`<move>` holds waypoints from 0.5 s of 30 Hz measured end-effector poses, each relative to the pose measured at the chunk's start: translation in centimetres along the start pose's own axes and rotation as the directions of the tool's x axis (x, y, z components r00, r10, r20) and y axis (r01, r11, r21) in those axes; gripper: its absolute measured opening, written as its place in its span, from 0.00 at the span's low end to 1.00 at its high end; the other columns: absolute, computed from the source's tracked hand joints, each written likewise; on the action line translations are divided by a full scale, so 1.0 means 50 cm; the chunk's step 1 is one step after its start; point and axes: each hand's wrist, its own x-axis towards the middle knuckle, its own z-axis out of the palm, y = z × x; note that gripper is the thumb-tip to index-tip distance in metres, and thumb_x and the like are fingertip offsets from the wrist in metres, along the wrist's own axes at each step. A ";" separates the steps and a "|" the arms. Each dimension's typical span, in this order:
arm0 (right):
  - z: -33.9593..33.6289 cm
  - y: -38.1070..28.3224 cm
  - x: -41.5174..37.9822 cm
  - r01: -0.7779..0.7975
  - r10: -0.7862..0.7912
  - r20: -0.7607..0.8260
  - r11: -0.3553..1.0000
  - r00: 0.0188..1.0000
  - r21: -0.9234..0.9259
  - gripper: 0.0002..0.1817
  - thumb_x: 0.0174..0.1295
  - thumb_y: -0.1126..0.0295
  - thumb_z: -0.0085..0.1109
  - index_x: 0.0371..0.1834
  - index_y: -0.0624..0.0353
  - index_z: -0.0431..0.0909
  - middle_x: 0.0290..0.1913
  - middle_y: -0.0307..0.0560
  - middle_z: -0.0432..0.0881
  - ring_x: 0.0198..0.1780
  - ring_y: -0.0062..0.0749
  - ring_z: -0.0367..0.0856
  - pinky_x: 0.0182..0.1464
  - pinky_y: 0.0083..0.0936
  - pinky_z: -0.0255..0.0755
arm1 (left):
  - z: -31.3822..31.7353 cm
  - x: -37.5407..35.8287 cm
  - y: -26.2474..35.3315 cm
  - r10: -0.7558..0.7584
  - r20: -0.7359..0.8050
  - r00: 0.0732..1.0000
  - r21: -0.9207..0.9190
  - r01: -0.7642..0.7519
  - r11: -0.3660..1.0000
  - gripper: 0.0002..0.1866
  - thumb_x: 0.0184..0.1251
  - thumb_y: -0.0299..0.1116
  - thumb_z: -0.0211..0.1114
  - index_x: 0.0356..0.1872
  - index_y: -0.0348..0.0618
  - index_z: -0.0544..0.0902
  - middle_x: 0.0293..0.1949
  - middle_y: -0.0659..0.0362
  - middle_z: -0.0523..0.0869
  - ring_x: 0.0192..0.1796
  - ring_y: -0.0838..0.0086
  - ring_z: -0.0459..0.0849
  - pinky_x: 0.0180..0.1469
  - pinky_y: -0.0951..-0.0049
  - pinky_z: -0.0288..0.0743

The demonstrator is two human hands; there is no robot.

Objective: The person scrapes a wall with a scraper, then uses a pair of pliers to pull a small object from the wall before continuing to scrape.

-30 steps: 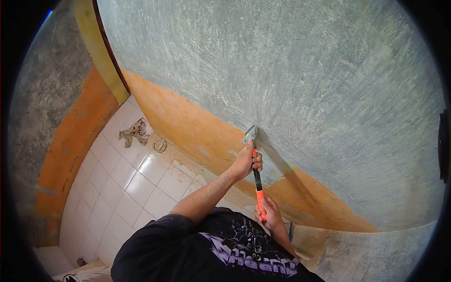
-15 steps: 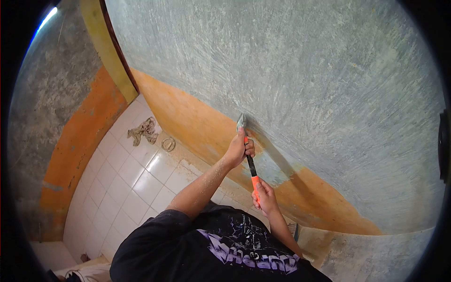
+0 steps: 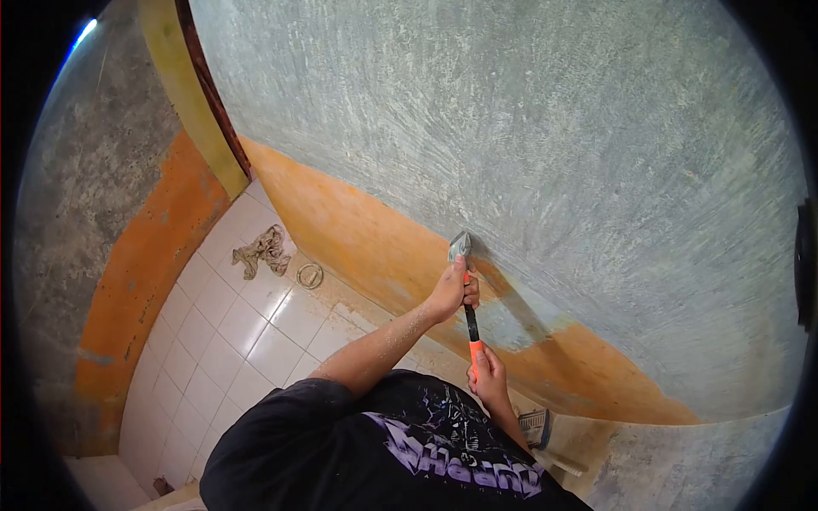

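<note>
A scraper with a metal head (image 3: 459, 245) and a black and orange handle (image 3: 473, 328) stands against the wall. Its head touches the wall where grey surface (image 3: 554, 153) meets orange paint (image 3: 366, 221). My left hand (image 3: 452, 294) is wrapped round the upper handle, thumb stretched toward the head. Lower down, my right hand (image 3: 488, 375) grips the orange end of the handle. Pale dust specks cover my left forearm.
On the white tiled floor (image 3: 247, 328) lie a crumpled cloth (image 3: 264, 251) and a ring-shaped object (image 3: 310, 275). A dark slatted object (image 3: 535, 427) is at the wall's base, right of my body. Another orange and grey wall (image 3: 149, 247) curves along the left.
Both hands and the scraper have shifted right and downward in view. The scraper head has moved down along the wall. More of the slatted object shows.
</note>
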 end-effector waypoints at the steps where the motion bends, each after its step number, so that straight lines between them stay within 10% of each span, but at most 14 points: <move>1: 0.009 -0.007 -0.005 0.005 -0.005 -0.017 1.000 1.000 -0.003 0.22 0.77 0.58 0.49 0.67 0.59 0.70 0.20 0.31 0.65 0.17 0.14 0.63 0.18 0.15 0.59 | -0.002 0.002 -0.003 0.006 0.000 1.000 0.001 -0.006 1.000 0.28 0.76 0.68 0.36 0.44 0.51 0.62 0.18 0.67 0.59 0.18 0.79 0.60 0.30 0.68 0.69; 15: 0.058 -0.056 0.051 0.074 -0.075 -0.002 0.985 0.997 -0.156 0.23 0.77 0.56 0.48 0.68 0.59 0.71 0.19 0.31 0.66 0.17 0.13 0.62 0.19 0.15 0.58 | -0.049 0.022 0.047 0.102 -0.138 0.985 -0.087 -0.114 0.990 0.31 0.72 0.71 0.39 0.44 0.49 0.63 0.16 0.66 0.58 0.16 0.78 0.60 0.24 0.69 0.66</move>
